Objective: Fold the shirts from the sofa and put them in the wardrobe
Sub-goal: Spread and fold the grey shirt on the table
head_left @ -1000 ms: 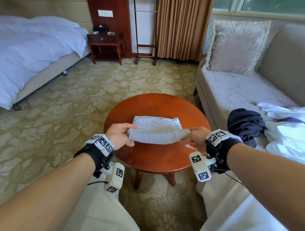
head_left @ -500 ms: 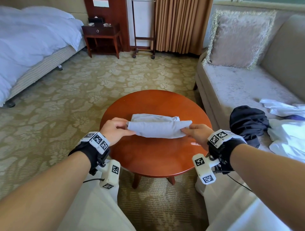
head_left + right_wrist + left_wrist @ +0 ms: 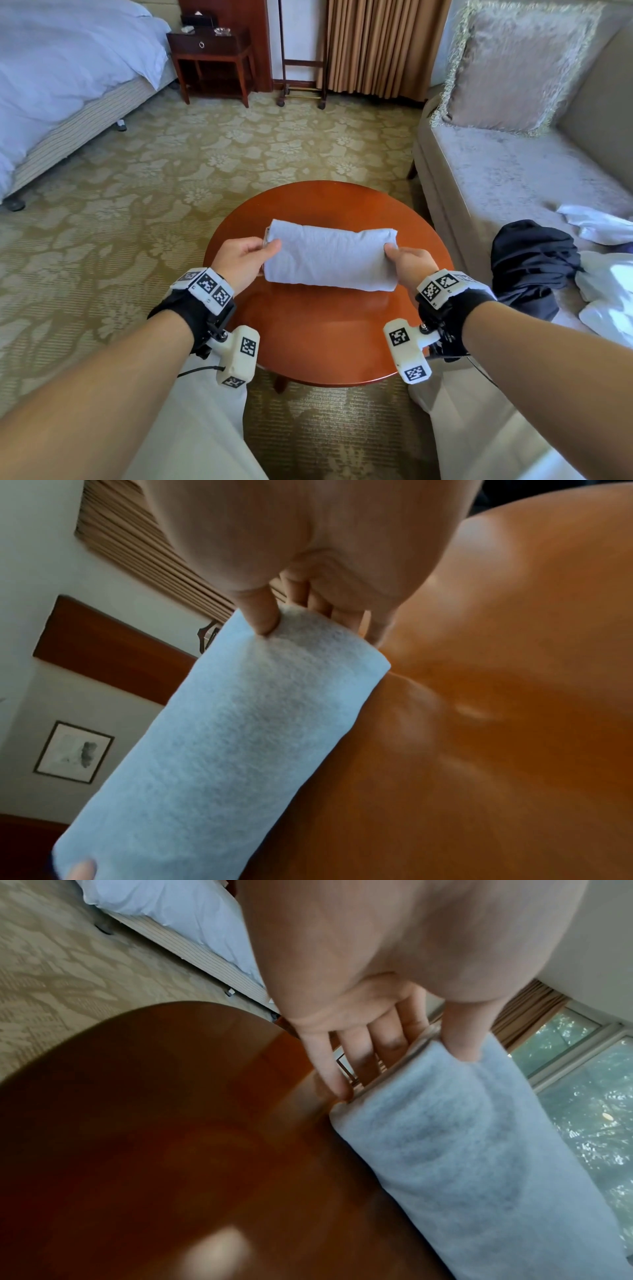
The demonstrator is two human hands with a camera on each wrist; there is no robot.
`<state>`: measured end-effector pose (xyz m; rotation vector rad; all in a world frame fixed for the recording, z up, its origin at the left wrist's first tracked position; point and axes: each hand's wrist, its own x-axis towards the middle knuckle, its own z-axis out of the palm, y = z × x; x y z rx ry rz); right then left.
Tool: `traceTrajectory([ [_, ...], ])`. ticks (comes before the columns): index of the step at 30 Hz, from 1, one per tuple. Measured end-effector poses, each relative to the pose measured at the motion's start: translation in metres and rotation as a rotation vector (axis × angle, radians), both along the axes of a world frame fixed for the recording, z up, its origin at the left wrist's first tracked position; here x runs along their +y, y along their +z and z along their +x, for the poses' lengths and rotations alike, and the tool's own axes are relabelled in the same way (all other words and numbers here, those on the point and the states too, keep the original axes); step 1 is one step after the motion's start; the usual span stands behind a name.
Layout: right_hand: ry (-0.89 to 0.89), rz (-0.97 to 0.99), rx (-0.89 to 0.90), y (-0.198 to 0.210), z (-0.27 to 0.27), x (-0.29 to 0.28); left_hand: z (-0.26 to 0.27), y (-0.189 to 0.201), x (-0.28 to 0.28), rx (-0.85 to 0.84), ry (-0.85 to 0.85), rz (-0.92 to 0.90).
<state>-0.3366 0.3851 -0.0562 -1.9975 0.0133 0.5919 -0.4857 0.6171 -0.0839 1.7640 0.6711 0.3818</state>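
Observation:
A folded light grey shirt [image 3: 329, 258] lies across the round wooden table [image 3: 329, 342]. My left hand [image 3: 245, 262] pinches its left end, thumb on top and fingers underneath, as the left wrist view shows on the shirt [image 3: 479, 1150]. My right hand [image 3: 407, 263] pinches the right end the same way, thumb pressed into the shirt [image 3: 240, 737]. On the sofa [image 3: 496, 178] to the right lie a dark crumpled shirt [image 3: 534, 263] and white shirts [image 3: 606, 287].
A fringed cushion [image 3: 513, 65] leans at the sofa's back. A bed [image 3: 61, 78] stands at far left, a dark nightstand [image 3: 212, 58] beyond it, and a wheeled wooden rack [image 3: 301, 68] before brown curtains. Patterned carpet [image 3: 171, 171] surrounds the table.
Both hands have turned the near edge of the shirt over away from me, so it is now a narrower, thicker fold. The head view has tilted down.

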Motion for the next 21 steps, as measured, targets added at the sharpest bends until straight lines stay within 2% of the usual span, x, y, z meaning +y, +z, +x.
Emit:
traceTrajectory([
  [6, 0.079, -0.242, -0.087, -0.017, 0.002, 0.007, 0.008, -0.01, -0.001, 0.268, 0.077, 0.247],
  [13, 0.047, -0.463, -0.031, -0.017, 0.003, 0.021, 0.022, -0.01, 0.002, 0.455, 0.167, 0.091],
  [15, 0.001, -0.472, -0.002, -0.01, 0.003, 0.026, 0.023, -0.004, 0.001, 0.482, 0.171, 0.128],
  [16, -0.046, -0.469, -0.004, -0.007, 0.003, 0.029, 0.024, 0.0, 0.0, 0.494, 0.162, 0.209],
  [17, -0.101, -0.459, -0.036, -0.006, 0.003, 0.032, 0.024, 0.004, -0.003, 0.498, 0.152, 0.311],
  [19, -0.153, -0.45, -0.217, -0.008, 0.0, 0.037, 0.025, 0.012, -0.01, 0.417, 0.134, 0.441],
  [21, -0.01, -0.463, -0.486, -0.011, -0.007, 0.039, 0.027, 0.017, -0.019, 0.343, 0.011, 0.532],
])
